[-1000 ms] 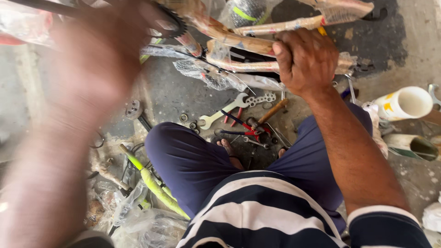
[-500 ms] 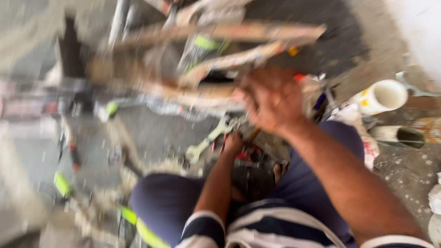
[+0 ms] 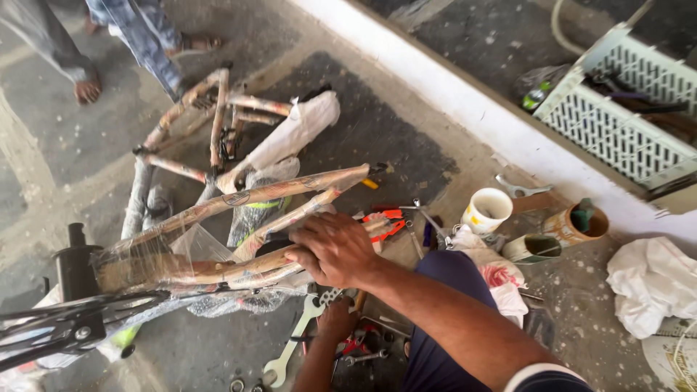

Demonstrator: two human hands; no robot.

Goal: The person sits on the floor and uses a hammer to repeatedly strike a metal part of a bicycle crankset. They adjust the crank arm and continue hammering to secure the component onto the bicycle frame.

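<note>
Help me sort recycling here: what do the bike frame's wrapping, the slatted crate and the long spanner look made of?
Bike frame wrapping: brown paper under clear glossy plastic film, by its creases and shine. Crate: matte pale moulded plastic, judging by its slats. Spanner: bare silvery metal, probably steel.

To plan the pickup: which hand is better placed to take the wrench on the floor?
Probably left: the left hand is down beside the wrench, while the right hand grips the wrapped bicycle frame.
</note>
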